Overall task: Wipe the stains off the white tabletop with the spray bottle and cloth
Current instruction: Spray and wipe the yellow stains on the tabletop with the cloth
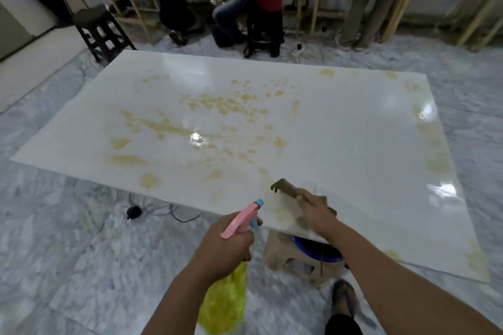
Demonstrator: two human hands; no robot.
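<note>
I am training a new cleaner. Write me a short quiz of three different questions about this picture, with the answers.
1. True or false: the left hand holds the spray bottle.
2. Multiple choice: the cloth under the right hand is at
A) the far edge of the tabletop
B) the near edge
C) the floor
3. Fill in: the stains on the tabletop are ____ in colour.

Key: 1 true; 2 B; 3 yellowish-brown.
</note>
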